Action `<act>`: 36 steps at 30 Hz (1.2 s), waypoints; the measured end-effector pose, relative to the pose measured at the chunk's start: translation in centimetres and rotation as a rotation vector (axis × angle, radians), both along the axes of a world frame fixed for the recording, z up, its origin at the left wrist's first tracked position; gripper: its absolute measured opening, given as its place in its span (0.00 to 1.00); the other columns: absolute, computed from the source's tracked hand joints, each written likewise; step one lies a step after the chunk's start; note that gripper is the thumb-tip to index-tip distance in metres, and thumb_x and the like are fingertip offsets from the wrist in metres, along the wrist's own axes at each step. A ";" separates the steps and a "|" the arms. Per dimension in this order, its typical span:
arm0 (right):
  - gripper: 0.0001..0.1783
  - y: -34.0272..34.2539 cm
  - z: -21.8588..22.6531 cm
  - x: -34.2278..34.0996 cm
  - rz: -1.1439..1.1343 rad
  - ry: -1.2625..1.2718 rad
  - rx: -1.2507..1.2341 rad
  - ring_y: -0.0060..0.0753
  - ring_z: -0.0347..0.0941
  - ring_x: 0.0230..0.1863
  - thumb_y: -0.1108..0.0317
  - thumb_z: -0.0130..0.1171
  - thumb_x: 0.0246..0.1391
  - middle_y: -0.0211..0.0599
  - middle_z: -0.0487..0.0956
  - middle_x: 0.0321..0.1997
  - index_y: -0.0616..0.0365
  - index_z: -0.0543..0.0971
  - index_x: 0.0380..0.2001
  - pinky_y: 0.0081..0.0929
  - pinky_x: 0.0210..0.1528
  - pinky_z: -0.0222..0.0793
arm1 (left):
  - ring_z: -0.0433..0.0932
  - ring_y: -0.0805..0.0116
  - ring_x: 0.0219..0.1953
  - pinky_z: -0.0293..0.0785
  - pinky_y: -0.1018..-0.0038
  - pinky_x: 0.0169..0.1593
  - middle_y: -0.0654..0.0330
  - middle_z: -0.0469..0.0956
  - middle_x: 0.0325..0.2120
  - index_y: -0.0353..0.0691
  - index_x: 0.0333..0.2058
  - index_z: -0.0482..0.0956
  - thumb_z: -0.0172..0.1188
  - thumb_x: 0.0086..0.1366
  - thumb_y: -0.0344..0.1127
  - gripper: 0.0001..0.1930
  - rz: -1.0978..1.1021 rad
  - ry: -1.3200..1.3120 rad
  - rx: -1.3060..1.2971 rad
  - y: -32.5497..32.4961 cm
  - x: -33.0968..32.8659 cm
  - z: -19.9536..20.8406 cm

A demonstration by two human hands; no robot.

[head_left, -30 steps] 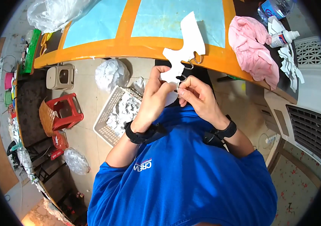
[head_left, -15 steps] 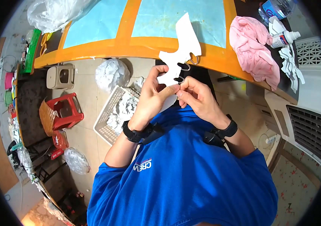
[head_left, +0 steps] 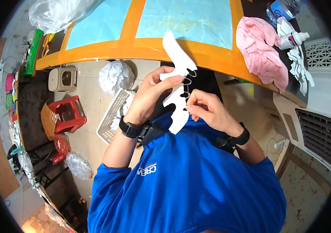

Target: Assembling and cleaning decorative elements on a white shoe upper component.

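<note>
A white, wavy-edged cut-out strip (head_left: 178, 52) hangs between my hands, in front of the table edge and just above my lap. Thin grey wire loops (head_left: 187, 80) stick out along its right side. My left hand (head_left: 152, 91) grips the strip around its middle, thumb on top and fingers beneath. Lower down, my right hand (head_left: 210, 112) has its thumb and fingertips pinched together against the strip's right edge, just below the lowest loop. What lies between those fingertips is too small to make out. Both wrists wear black straps with dark modules.
Ahead stands an orange-edged table (head_left: 126, 42) with blue panels. A pink cloth (head_left: 256, 46), a small white bottle (head_left: 293, 40) and white scraps lie at its right. On the floor at left are a basket (head_left: 105, 122), a bagged white bundle (head_left: 115, 77) and a red stool (head_left: 70, 112).
The strip has shifted toward me, with its top end tilting left. My left hand now holds it nearer the loops, and my right hand has slid lower along its edge.
</note>
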State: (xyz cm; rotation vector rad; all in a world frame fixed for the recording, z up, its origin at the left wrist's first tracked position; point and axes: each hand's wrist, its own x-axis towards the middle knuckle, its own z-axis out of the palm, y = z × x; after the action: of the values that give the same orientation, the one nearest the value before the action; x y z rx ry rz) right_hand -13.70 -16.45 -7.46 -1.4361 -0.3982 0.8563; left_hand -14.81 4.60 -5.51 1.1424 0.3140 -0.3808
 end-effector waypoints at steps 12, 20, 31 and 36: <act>0.14 -1.6 0.3 0.1 0.132 -0.238 -0.116 0.16 0.70 0.27 0.63 0.67 0.53 0.29 0.76 0.26 0.61 0.75 0.31 0.19 0.30 0.68 | 0.75 0.78 0.39 0.73 0.81 0.42 0.63 0.71 0.40 0.41 0.46 0.65 0.60 0.63 0.24 0.16 0.030 -0.228 0.215 -1.9 -0.9 -0.2; 0.13 0.4 1.7 1.8 -0.263 -0.268 -0.027 0.13 0.69 0.27 0.63 0.61 0.60 0.26 0.75 0.28 0.62 0.75 0.38 0.14 0.30 0.66 | 0.73 0.79 0.39 0.70 0.81 0.42 0.62 0.71 0.42 0.40 0.46 0.64 0.61 0.64 0.27 0.16 0.018 -0.517 0.535 -3.2 -1.3 -1.0; 0.14 0.6 1.8 2.4 -0.237 0.062 0.184 0.13 0.68 0.26 0.61 0.54 0.65 0.26 0.76 0.31 0.61 0.77 0.44 0.15 0.30 0.68 | 0.77 0.81 0.38 0.70 0.86 0.35 0.67 0.79 0.38 0.40 0.50 0.73 0.63 0.64 0.33 0.16 -0.013 0.005 -0.168 -1.3 -0.7 -0.1; 0.14 0.8 1.0 2.4 -0.264 0.025 0.152 0.12 0.69 0.26 0.60 0.53 0.65 0.25 0.75 0.30 0.61 0.77 0.43 0.14 0.30 0.68 | 0.72 0.81 0.28 0.71 0.84 0.36 0.64 0.76 0.34 0.35 0.50 0.70 0.68 0.60 0.33 0.22 0.018 -0.175 0.078 -2.2 -0.5 0.8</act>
State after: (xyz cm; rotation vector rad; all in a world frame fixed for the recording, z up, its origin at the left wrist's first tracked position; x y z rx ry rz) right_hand -11.29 -15.61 -6.47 -1.3017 -0.2424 0.6170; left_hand -15.27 2.43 -4.71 1.2399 0.1871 -0.2521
